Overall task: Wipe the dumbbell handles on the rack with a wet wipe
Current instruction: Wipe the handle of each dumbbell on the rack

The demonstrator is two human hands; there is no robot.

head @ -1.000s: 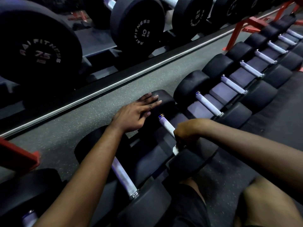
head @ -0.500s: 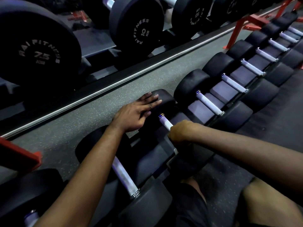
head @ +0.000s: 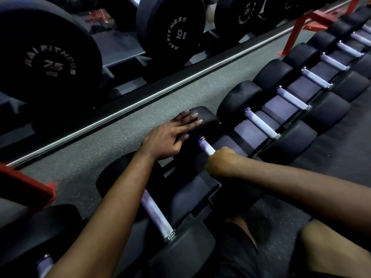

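One handle (head: 206, 147) in the long row on the low rack (head: 248, 132) is in use: a pale knurled bar between two black rubber heads, lying at floor level. The right hand (head: 221, 165) is closed in a fist round its middle, knuckles up, leaving only the short stretch by the far collar bare; the wet wipe cannot be seen inside the fist. The left hand (head: 170, 140) lies flat with straight fingers on top of this dumbbell's far head (head: 206, 119), gripping nothing. More dumbbells sit to either side of it, the next handle on the right (head: 261, 123) and the next on the left (head: 156, 213) both untouched. Beyond the far head runs grey speckled floor (head: 112, 149), then a metal strip (head: 140, 101), and past that larger heads marked 7.5 kg (head: 50, 65) and 10 kg (head: 176, 33). A red frame leg (head: 295, 29) stands far along the row. Compared with a second ago, the fist has slid from the near end up toward the far collar, while the left hand has stayed put.
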